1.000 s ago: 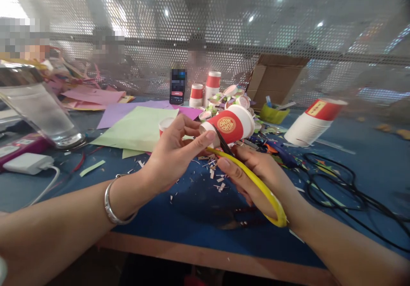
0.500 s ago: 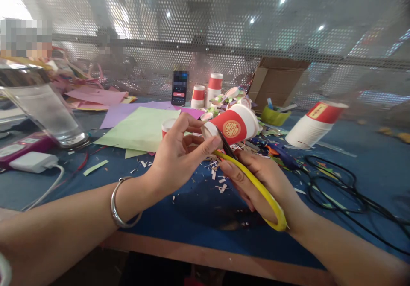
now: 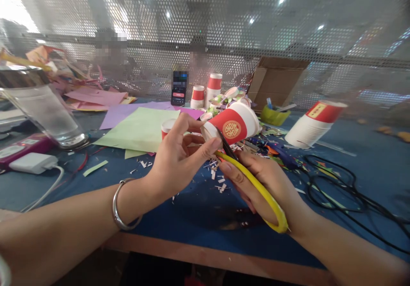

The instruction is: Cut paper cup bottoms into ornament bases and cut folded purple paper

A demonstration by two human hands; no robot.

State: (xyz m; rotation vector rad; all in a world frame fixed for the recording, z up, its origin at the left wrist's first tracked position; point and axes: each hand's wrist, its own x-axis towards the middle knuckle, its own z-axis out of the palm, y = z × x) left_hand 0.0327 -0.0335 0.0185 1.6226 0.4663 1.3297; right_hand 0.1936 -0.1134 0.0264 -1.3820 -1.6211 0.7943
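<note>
My left hand point(image 3: 176, 158) pinches the base of a red and white paper cup point(image 3: 235, 126) held on its side above the blue table point(image 3: 198, 209). A silver bangle point(image 3: 123, 205) sits on that wrist. My right hand point(image 3: 262, 183) grips yellow-handled scissors point(image 3: 256, 188), whose dark blades reach into the cup near its base. Small white paper scraps point(image 3: 218, 181) lie on the table just under both hands.
A glass jar point(image 3: 41, 106) and a white charger point(image 3: 30, 162) stand at the left. Green and purple paper sheets point(image 3: 141, 126), more paper cups point(image 3: 208, 89), a cardboard box point(image 3: 275, 79), a tipped cup stack point(image 3: 312, 124) and black cables point(image 3: 339, 185) lie beyond. People sit behind a perforated screen.
The view shifted slightly. Both hands stay on the cup and scissors, with the cup turned a little in my left fingers.
</note>
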